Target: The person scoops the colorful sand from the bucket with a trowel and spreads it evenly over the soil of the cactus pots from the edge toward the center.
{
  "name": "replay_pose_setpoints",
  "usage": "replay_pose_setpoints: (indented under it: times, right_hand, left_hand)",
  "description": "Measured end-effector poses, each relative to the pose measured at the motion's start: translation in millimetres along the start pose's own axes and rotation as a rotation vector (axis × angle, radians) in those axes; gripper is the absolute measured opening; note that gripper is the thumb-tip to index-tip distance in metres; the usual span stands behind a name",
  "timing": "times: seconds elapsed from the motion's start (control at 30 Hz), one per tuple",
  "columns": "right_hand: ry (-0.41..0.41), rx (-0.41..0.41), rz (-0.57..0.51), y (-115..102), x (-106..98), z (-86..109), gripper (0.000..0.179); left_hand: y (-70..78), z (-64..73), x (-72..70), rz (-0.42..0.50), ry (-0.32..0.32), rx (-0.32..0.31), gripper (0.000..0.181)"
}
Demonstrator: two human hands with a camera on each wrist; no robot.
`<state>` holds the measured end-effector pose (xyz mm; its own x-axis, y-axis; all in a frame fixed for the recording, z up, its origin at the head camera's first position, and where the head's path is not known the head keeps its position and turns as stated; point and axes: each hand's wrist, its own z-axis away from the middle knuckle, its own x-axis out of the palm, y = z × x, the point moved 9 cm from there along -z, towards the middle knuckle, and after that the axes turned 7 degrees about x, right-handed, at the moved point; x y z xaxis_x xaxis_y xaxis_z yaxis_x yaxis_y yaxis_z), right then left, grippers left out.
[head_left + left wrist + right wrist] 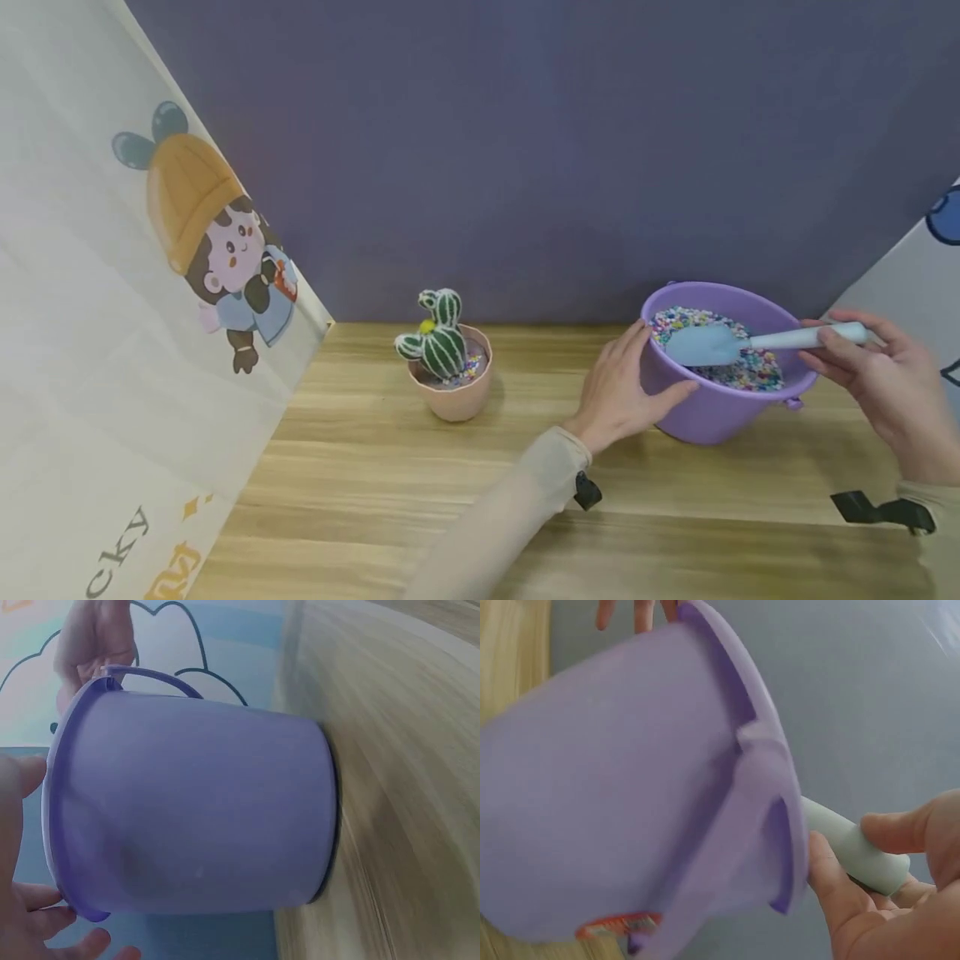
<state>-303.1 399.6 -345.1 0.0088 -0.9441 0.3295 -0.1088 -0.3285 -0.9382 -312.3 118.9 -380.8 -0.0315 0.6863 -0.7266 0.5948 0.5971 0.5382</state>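
A purple bucket [708, 412] stands upright on the wooden table, partly filled with small multicoloured beads [759, 371]. My left hand [618, 392] rests on its near-left rim, thumb and fingers spread apart; the left wrist view shows these fingertips [51, 921] against the rim. With my right hand [888, 383] I hold a small trowel [705, 344] by its pale handle [855, 847], thumb on one side and fingers on the other. The light blue blade lies over the beads inside the bucket; whether it carries any cannot be told.
Left of the bucket stands a pink pot [457, 404] with a green-and-white cactus [442, 348] and some coloured beads in it. A dark blue-grey wall [525, 167] rises behind the table [360, 500]. A printed white panel [75, 292] borders the left side.
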Motion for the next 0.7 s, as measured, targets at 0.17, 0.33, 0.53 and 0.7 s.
replay_pose_setpoints:
  times: [0.17, 0.33, 0.53, 0.7]
  right_hand:
    - [0.042, -0.020, 0.005, -10, -16, 3.1, 0.026]
    - [0.021, -0.080, -0.009, -24, -20, 5.8, 0.030]
    - [0.055, -0.018, 0.131, -17, -8, 3.0, 0.022]
    - [0.072, 0.069, 0.264, -4, 9, 1.0, 0.022]
  left_hand:
    - [-2.4, -4.1, 2.3, 0.009, -0.005, -0.031, 0.096]
    - [-3.5, -7.2, 1.5, 0.015, 0.002, -0.045, 0.099]
    - [-4.7, -7.3, 0.7, 0.050, 0.010, -0.054, 0.099]
    - [-6.0, -5.6, -0.1, 0.074, 0.021, -0.068, 0.097]
